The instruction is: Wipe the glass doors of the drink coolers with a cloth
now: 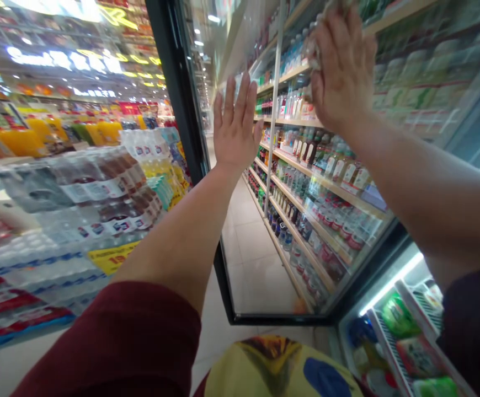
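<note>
Yellow garment front with dark blue oval (pixel 326 377): nearest, below both hands, beside dark maroon left sleeve (pixel 128 336).
Left hand (pixel 235 127): bare, holding nothing; fingers up and slightly apart, palm to the pane, looks flat on it.
Right hand (pixel 343 82): higher, to the right of the left hand; fingers mostly straight, pressing crumpled pale cloth to the pane, slight blur.
Crumpled pale cloth (pixel 315 58): under the right hand, edge out at its thumb side.
Black-framed clear glass door (pixel 259 286): standing ajar, pane in front of both hands.
Shelves of bottles (pixel 326 160): several rows, between and below hands; reflected or behind glass, cannot tell.
Lit cooler (pixel 389 284): below right hand, green round packs (pixel 399 314) on a rack.
Shrink-wrapped bottle stacks (pixel 99 182): left of left hand, 1 yellow sign (pixel 110 257) below them.
</note>
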{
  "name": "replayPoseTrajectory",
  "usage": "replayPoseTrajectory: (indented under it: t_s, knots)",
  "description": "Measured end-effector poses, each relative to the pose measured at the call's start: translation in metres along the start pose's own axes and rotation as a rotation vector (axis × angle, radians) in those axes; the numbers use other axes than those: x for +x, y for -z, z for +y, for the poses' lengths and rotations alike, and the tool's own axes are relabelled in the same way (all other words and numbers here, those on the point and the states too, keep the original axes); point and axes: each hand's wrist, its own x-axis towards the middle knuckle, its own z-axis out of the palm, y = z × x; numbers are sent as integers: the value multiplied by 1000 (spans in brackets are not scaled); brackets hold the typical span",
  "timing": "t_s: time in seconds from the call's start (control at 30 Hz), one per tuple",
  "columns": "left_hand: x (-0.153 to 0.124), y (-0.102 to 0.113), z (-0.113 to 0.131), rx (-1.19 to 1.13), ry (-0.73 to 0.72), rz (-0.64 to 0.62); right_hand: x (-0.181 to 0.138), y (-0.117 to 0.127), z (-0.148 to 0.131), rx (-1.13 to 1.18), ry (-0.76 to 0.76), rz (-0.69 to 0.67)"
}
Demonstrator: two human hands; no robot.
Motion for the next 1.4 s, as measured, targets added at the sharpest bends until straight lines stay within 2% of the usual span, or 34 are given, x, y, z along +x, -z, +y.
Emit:
replayPoseTrajectory:
  t_s: [0.07,0.13,0.17,0.27,0.33,0.5,0.57,0.7,0.87,0.93,1.0,1.07,1.1,1.17,1.23,1.27,1.3,1.4]
  knots:
    - [0,-1,-1,-17,13,11,7,2,2,1,-183,76]
    - [0,-1,-2,5,5,9,7,1,1,0,-235,105]
    - [1,-2,-2,25,-4,6,5,-1,-1,2,-177,78]
    - [1,-4,-3,36,-20,5,-1,-3,-4,0,128,-27]
    - [0,-5,-2,12,-5,24,2,-1,-3,-14,180,-40]
    - [3,-7,-5,-19,-16,34,21,8,-6,-38,-229,43]
    - [5,-9,-7,-11,-18,35,24,6,-10,-47,-271,41]
    - [-6,-12,-14,-17,-23,-17,18,-2,-9,-50,-216,55]
    - [-47,-8,-18,-69,1,-18,1,-8,-14,49,-171,101]
    - [-55,-7,-18,-89,10,8,-5,-8,-16,74,-36,4]
    - [-57,-6,-18,-108,-2,18,-4,-8,-11,101,151,-152]
    - [-55,-6,-17,-119,-4,22,4,-7,-1,111,201,-199]
    - [-54,-6,-17,-117,0,19,9,-8,4,99,136,-161]
    - [-53,-7,-17,-95,9,7,17,-10,5,42,-104,-22]
    - [-53,-8,-18,-63,5,-1,14,-15,-7,0,-273,69]
    - [-53,-9,-18,-52,0,2,9,-18,-16,3,-263,63]
    - [-53,-10,-19,-48,-7,9,2,-21,-25,26,-181,17]
    - [-52,-13,-21,-63,-19,34,-16,-25,-37,85,190,-177]
